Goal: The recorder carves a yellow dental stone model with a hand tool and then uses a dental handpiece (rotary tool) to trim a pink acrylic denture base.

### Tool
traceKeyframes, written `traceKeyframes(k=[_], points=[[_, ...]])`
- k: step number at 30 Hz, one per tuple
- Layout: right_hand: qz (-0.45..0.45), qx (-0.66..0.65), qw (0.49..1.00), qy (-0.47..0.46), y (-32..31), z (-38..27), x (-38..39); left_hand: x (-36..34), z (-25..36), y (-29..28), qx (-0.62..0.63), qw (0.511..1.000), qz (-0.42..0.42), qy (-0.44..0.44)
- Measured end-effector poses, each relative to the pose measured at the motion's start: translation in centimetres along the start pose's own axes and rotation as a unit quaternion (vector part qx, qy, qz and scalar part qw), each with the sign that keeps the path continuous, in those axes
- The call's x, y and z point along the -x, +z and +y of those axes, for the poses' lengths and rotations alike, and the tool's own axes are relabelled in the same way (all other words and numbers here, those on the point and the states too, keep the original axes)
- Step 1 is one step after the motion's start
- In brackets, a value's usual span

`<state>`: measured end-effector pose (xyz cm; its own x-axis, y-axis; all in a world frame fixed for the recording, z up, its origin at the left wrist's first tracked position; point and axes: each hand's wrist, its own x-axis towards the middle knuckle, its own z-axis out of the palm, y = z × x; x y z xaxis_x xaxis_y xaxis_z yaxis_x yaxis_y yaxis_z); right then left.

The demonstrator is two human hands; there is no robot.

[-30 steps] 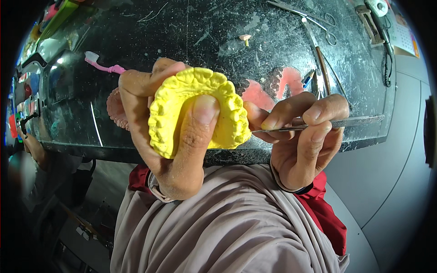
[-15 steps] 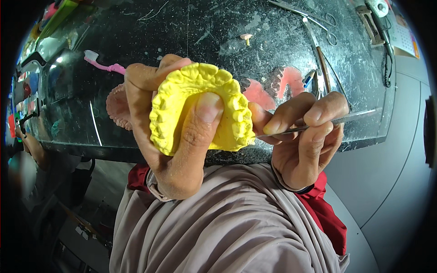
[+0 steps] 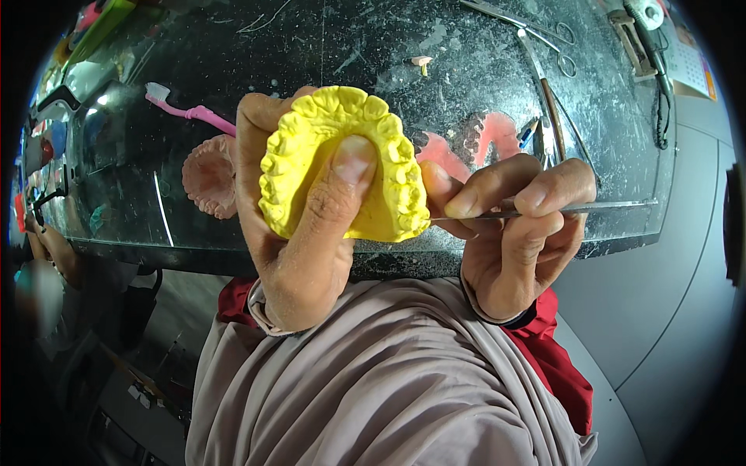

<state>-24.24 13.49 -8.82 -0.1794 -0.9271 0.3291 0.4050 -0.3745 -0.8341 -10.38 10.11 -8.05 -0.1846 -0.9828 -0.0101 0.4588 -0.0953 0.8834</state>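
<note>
A yellow dental cast (image 3: 388, 190), arch-shaped with a row of teeth, is gripped in my left hand (image 3: 311, 225). The thumb presses into the middle of its arch and the fingers go behind it. My right hand (image 3: 521, 233) pinches a thin metal dental carving tool (image 3: 590, 206) between thumb and fingers, its shaft lying nearly level. The tool's narrow tip meets the cast's lower right end, at the rearmost tooth. My right fingers also come close to the cast's right side. What my left fingers touch behind the cast is hidden.
On the dark glass table (image 3: 365, 46) lie a pink toothbrush (image 3: 190, 113) and a pink dental cast (image 3: 210, 177) to the left. Beyond my right hand are pink plates (image 3: 497, 133), scissors (image 3: 536, 31) and a wooden-handled knife (image 3: 550, 105). Part of another person (image 3: 56, 245) shows far left.
My left hand has raised the yellow cast slightly and tilted it, uncovering more of the pink cast. The tool in my right hand has turned closer to level.
</note>
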Motion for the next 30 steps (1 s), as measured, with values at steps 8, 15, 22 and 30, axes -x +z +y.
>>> traceKeyframes(k=[8,15,22,30], points=[[0.005,0.063,0.998,-0.015,0.6,-0.1,0.0,-0.1,-0.2,0.0,-0.004,1.0,-0.009,0.02],[-0.028,0.032,0.998,0.036,0.0,-0.3,-0.5,-0.6,0.4,1.2,0.055,0.996,0.056,-0.053],[-0.017,0.089,0.996,-0.02,0.3,-0.1,-0.3,-0.4,-0.4,0.0,0.094,0.995,-0.041,-0.002],[-0.004,0.137,0.99,-0.022,0.4,0.0,-0.1,-0.5,0.2,1.5,0.029,0.995,0.094,-0.029]])
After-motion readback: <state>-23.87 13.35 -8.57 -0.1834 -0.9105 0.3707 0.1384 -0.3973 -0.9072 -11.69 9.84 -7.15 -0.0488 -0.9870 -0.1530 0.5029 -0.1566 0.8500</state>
